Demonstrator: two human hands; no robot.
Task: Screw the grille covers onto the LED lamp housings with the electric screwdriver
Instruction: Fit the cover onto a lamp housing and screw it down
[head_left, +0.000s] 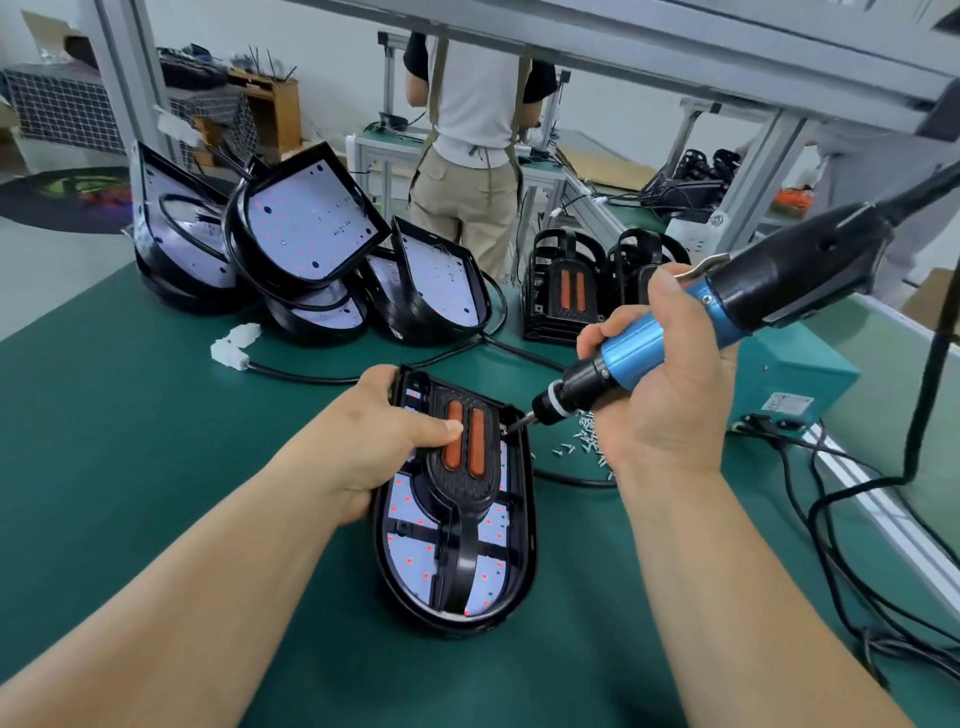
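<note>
A black LED lamp housing (519, 566) lies flat on the green mat in front of me, its white LED board showing. A black grille cover (462, 499) with two orange strips sits on top of it. My left hand (384, 441) grips the housing's upper left edge, the thumb pressing on the grille. My right hand (670, 384) grips the blue and black electric screwdriver (727, 317). Its bit touches the housing's upper right corner beside the grille.
Loose screws (584, 441) lie scattered under my right hand. Several uncovered housings (311, 228) are piled at the back, with stacked grille covers (566, 291) to their right. A teal power box (789, 379) and black cables (831, 519) lie at the right. A person (478, 145) stands behind the bench.
</note>
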